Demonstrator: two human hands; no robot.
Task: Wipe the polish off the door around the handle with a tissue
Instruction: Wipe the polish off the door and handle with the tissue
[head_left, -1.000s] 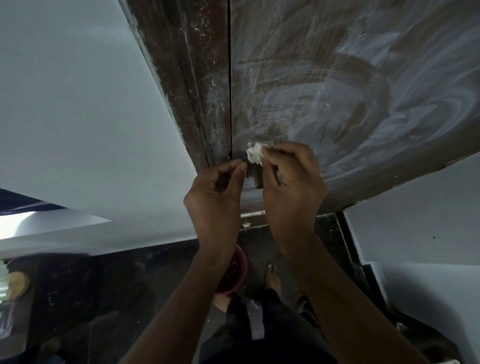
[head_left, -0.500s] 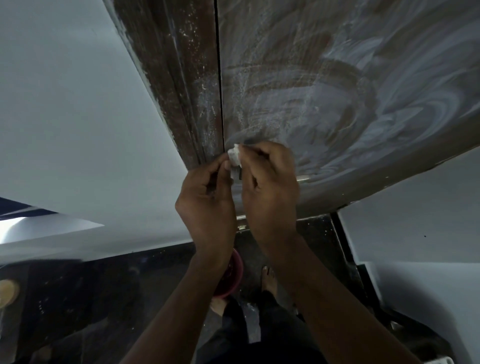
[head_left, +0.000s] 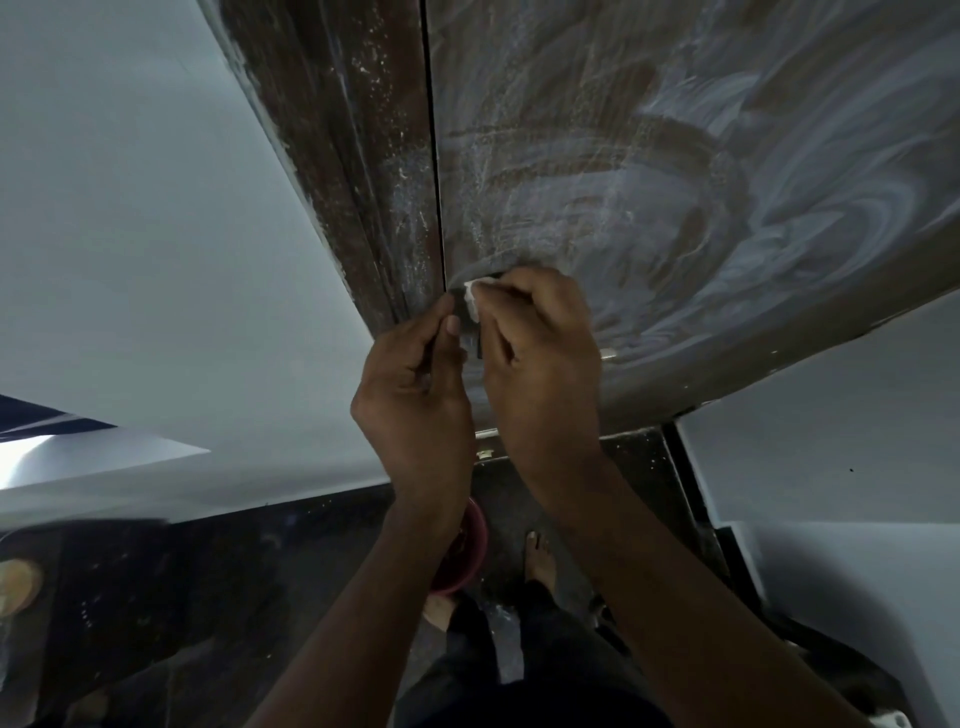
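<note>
The dark brown door (head_left: 649, 171) is smeared with whitish swirls of polish. My right hand (head_left: 540, 358) pinches a small white tissue (head_left: 472, 296) against the door just above the handle (head_left: 474, 338), a dark metal piece mostly hidden between my two hands. My left hand (head_left: 415, 395) is closed right beside it, thumb and fingers pinched together at the handle's left side, near the gap between door and frame. I cannot tell whether the left hand grips the handle or only rests by it.
The brown door frame (head_left: 353, 171) runs to the left of the door, then a white wall (head_left: 130, 234). Below on the dark floor (head_left: 218, 597) stands a pink bowl (head_left: 467, 556) beside my bare feet (head_left: 540, 556). Another white wall (head_left: 831, 441) is at the right.
My right hand has shifted the tissue slightly left along the top of the handle, and both hands have drawn closer together. The view has drifted a little.
</note>
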